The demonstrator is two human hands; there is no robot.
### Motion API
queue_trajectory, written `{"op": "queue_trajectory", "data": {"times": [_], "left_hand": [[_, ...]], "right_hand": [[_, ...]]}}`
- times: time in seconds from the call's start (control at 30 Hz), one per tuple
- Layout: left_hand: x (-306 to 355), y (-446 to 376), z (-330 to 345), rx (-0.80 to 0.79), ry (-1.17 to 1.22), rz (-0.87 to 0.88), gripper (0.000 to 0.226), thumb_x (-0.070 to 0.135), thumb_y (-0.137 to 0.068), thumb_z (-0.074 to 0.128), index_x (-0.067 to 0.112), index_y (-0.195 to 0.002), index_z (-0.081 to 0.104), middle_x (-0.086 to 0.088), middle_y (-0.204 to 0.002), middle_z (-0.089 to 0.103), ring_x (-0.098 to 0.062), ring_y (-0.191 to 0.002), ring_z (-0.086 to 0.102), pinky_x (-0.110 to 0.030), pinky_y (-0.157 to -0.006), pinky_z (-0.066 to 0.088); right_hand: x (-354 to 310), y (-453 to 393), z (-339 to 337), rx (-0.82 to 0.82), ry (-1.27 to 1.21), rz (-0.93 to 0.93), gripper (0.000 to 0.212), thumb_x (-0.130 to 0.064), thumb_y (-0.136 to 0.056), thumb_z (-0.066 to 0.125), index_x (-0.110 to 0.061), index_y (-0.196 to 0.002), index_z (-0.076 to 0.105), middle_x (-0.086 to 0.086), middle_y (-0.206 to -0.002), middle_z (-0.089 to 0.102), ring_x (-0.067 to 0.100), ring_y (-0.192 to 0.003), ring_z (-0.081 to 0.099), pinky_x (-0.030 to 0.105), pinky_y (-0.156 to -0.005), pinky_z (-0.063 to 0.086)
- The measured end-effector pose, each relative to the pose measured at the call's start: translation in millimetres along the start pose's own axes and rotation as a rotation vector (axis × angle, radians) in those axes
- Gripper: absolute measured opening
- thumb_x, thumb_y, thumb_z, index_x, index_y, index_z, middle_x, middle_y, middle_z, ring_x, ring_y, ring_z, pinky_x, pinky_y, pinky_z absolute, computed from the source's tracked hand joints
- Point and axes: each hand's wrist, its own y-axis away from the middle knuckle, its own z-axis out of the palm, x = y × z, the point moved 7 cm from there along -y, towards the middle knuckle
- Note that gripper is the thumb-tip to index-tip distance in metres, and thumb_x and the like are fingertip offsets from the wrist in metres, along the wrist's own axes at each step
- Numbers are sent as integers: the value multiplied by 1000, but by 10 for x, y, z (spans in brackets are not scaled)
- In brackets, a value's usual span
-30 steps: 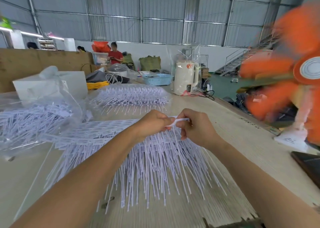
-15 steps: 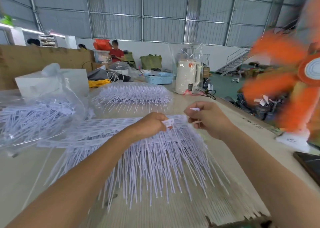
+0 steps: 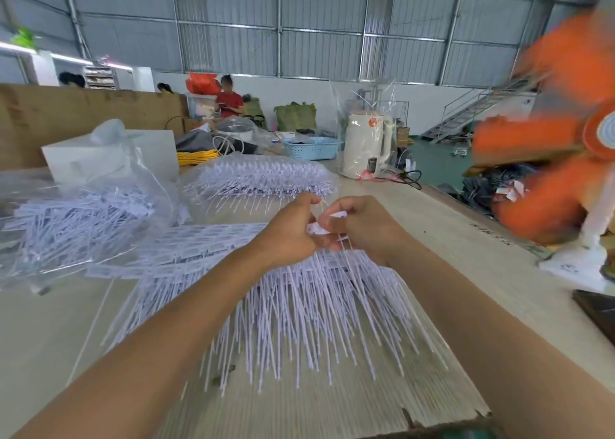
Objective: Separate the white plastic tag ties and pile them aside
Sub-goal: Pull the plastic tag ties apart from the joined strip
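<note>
At far left a clear plastic bag of loose white ties [image 3: 76, 219] slumps on the pale wooden table [image 3: 472, 255]. The left hand [image 3: 289, 235] and right hand [image 3: 362, 230] meet above the fanned heap of white plastic tag ties [image 3: 293, 305], fingers curled, both pinching one white tie [image 3: 317, 229]. Bare tabletop lies right of the heap, up to the table edge beside a blurred orange fan [image 3: 559, 159].

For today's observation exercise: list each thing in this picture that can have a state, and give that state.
left hand: pinching tag ties
right hand: gripping tag ties
tag ties: joined, fanned on table
clear bag: open, holding ties
orange fan: spinning, blurred
white kettle: upright, wrapped in plastic
</note>
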Motion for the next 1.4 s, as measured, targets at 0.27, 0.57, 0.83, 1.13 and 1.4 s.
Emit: {"op": "queue_trajectory", "data": {"times": [0.27, 0.57, 0.83, 1.13, 1.4], "left_hand": [[-269, 122, -181, -49, 43, -74, 29, 39, -88, 61, 15, -73, 68, -9, -65, 58, -15, -54, 47, -27, -57, 39], [-205, 87, -169, -14, 179, -134, 40, 29, -93, 57, 18, -56, 63, 0, -51, 46, -12, -47, 37, -18, -49, 32], [-295, 110, -122, -80, 248, -207, 39, 25, -91, 61, 24, -51, 64, 16, -53, 62, 1, -63, 59, -14, -55, 40], [-262, 99, -70, -204, 17, -179, 17, 8, -91, 55, 11, -105, 64, -4, -88, 58, -14, -69, 47, -25, -57, 32], [-222, 84, -139, -68, -41, -73, 22, 9, -84, 69, 11, -106, 67, -1, -90, 65, -10, -75, 57, -12, -61, 42]], "right_hand": [[62, -19, -49, -12, -26, 1, 13, 4, -85, 63, 6, -98, 63, 13, -70, 58, 15, -54, 54, 15, -53, 51], [-80, 2, 20, 126, 428, -213, 9, -6, -85, 65, -7, -77, 64, -4, -60, 53, 9, -55, 49, 22, -61, 41], [81, 18, -327, 334, 793, -433, 10, 8, -85, 56, 2, -81, 63, 11, -82, 61, 22, -74, 57, 22, -61, 41], [132, -82, -469, 143, -32, 56, 12, -2, -89, 60, -5, -76, 61, 10, -63, 52, 15, -52, 49, 18, -43, 44], [85, -90, 111, -99, 126, 83, 10, -9, -87, 64, -8, -77, 63, 9, -82, 64, 17, -76, 59, 30, -69, 57]]}}
